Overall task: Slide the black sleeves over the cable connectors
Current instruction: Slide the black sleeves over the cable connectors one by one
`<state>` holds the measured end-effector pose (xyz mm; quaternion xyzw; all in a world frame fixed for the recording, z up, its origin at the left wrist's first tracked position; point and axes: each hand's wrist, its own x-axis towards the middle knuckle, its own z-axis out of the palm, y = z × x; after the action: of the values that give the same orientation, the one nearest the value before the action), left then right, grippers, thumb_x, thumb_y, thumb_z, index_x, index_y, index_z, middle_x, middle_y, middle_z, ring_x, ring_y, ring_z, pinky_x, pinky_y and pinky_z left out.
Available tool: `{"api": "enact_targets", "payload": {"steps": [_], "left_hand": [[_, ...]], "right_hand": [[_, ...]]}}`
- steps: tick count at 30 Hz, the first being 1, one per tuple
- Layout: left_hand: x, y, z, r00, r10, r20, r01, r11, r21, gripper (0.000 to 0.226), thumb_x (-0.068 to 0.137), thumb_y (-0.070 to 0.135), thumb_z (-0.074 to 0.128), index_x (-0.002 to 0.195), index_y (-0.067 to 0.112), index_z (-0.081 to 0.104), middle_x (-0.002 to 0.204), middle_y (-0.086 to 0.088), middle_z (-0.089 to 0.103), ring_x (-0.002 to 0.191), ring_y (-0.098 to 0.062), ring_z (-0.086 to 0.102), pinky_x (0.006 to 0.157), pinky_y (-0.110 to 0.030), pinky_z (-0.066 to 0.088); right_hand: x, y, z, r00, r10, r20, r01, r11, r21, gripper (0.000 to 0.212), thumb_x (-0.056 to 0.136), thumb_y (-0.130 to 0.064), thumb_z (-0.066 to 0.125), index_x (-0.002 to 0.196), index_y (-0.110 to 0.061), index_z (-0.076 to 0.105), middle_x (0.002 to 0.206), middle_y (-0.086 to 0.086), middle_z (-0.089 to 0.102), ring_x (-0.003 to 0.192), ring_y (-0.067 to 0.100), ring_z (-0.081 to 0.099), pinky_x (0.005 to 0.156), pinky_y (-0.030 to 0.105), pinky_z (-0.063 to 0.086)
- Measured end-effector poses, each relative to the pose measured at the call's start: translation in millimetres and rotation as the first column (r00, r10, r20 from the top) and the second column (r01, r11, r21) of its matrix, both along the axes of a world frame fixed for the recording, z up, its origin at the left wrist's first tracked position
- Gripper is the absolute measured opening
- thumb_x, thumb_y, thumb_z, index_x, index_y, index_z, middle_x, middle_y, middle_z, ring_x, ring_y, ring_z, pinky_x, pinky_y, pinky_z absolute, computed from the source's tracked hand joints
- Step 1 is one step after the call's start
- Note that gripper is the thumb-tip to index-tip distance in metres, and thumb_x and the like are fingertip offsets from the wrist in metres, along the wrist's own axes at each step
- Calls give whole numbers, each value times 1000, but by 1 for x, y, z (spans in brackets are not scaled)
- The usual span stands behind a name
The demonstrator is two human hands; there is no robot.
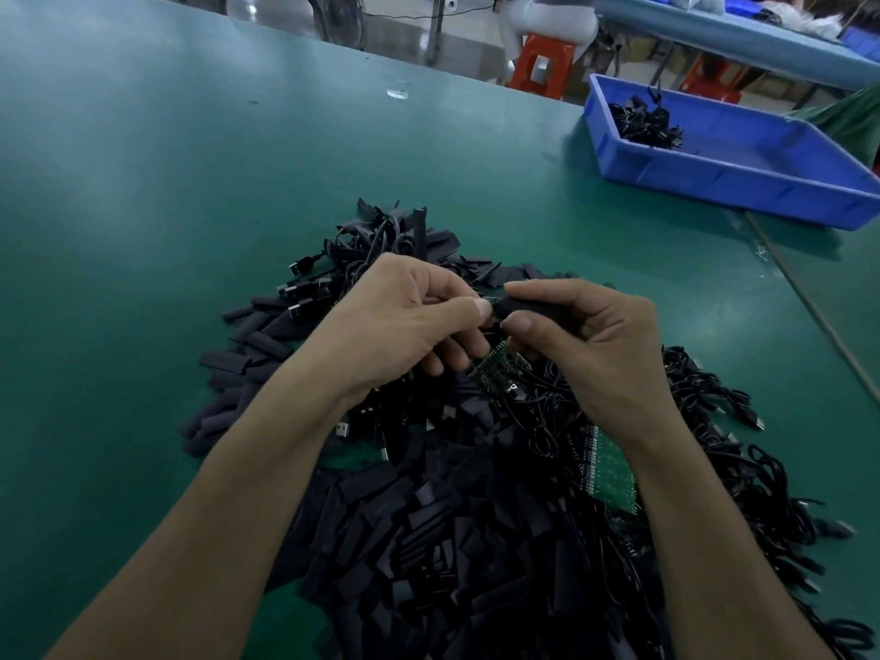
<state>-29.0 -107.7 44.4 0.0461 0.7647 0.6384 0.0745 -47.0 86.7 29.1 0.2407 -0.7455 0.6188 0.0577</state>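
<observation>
Over a heap of flat black sleeves (428, 531) my two hands meet at mid-table. My right hand (585, 345) pinches a black sleeve (519, 304) between thumb and forefinger. My left hand (405, 321) pinches the end of a cable assembly at the sleeve's mouth, its fingertips touching the sleeve. A small green circuit board (493, 371) hangs just below both hands. Black cables with USB plugs (305, 290) lie tangled to the left of and behind the hands, and more cables (743, 450) spread to the right.
A larger green board panel (607, 469) lies in the heap under my right forearm. A blue plastic tray (743, 183) holding a few black cables stands at the back right of the green table (166, 183). Red stools and another bench stand beyond the far edge.
</observation>
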Motion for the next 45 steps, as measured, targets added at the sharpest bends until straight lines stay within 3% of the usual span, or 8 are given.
{"api": "enact_targets", "payload": {"steps": [4,18,32,39,45], "left_hand": [[1,1,2,1000,-25,19,25,1000,0,18,96,15,65,80,11,73,69,-3,75,52,-7,64,44,-14,44],[2,0,4,999,-6,38,6,1000,3,19,91,17,72,73,12,73,60,-2,71,48,-7,61,45,-16,46],[0,-3,2,999,17,48,-18,1000,18,20,89,20,72,69,16,73,50,4,60,38,-4,43,37,-14,33],[-1,-4,-1,999,-23,35,23,1000,5,17,91,19,72,75,14,74,56,-1,68,41,-3,51,37,-13,38],[-1,-4,-4,998,-69,8,69,998,-4,17,95,18,68,82,9,74,70,-6,75,53,-5,64,45,-13,45]], "right_hand": [[-1,0,1,999,1,-53,4,996,94,26,78,-23,78,102,-28,73,91,-14,77,81,5,73,74,16,55],[4,-10,-11,999,-36,13,38,987,-158,14,82,-15,73,96,-16,74,80,-3,76,67,14,73,65,22,57],[3,-14,-3,1000,-15,10,16,989,-150,18,77,-11,75,94,-16,71,79,-8,76,70,8,73,68,16,56],[4,-14,-6,1000,-22,12,23,983,-184,17,78,-8,74,94,-15,72,79,-4,76,71,12,73,69,18,56],[2,-14,0,998,41,41,-37,993,-109,25,78,-11,74,103,-15,72,84,-10,77,79,6,73,73,16,56]]}}
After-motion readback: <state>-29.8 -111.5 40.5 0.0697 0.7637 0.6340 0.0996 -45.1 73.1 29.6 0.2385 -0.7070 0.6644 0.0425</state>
